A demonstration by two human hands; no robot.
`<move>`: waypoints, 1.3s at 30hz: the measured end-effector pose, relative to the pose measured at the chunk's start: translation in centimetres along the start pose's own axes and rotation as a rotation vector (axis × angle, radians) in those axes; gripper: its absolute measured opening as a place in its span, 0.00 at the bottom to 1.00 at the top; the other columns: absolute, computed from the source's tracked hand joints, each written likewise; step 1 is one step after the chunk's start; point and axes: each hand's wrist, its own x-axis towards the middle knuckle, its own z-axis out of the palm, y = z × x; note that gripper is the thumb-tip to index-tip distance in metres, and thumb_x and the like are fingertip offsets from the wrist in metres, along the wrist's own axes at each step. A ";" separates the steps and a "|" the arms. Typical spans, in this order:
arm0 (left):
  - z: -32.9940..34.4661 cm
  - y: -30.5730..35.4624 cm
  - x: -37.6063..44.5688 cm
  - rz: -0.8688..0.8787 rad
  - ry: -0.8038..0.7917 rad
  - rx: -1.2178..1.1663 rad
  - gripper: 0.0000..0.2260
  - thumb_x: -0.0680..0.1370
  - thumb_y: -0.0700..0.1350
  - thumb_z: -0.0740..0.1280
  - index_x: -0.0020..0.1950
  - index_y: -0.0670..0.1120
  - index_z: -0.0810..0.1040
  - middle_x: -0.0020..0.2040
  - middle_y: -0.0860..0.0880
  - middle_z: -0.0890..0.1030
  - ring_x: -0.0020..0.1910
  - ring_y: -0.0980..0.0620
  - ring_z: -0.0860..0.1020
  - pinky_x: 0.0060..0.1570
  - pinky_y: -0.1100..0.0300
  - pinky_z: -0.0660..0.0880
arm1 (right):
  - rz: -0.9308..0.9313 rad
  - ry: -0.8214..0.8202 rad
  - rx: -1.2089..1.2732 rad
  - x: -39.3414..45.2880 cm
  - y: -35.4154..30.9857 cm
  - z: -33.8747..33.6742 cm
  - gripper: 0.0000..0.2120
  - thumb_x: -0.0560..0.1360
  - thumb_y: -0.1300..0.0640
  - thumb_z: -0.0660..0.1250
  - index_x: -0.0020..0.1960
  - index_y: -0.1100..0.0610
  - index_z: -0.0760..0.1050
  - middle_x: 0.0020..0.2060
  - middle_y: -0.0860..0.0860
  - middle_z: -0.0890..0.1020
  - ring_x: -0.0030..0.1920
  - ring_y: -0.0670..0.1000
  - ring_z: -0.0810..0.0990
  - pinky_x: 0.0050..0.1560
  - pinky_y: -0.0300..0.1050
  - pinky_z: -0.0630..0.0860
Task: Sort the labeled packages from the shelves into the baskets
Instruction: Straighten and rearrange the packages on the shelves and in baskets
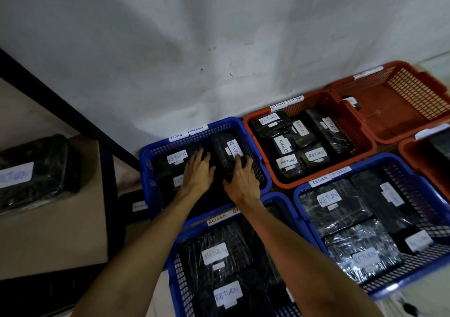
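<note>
Both my hands reach into the far blue basket, tagged RETURN and OVERDUE. My right hand curls its fingers round the near end of a black wrapped package with a white RETURN label, standing on edge at the basket's right. Beside it, my left hand lies flat with straight fingers on the dark packages in the basket's middle. Another RETURN package lies flat at the basket's left. On the shelf at far left sits one more black labeled package.
Several other baskets crowd the floor: a blue one under my arms, a blue one at right, a full red one behind it, a nearly bare red one further back. A black shelf post slants at left.
</note>
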 end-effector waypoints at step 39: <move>-44.0 -3.9 -49.2 0.395 0.532 -0.108 0.13 0.79 0.50 0.69 0.62 0.48 0.80 0.53 0.51 0.84 0.49 0.56 0.81 0.55 0.53 0.79 | -0.784 0.284 -0.061 -41.0 -26.0 -32.6 0.16 0.77 0.47 0.69 0.60 0.53 0.79 0.51 0.49 0.84 0.47 0.49 0.81 0.52 0.45 0.76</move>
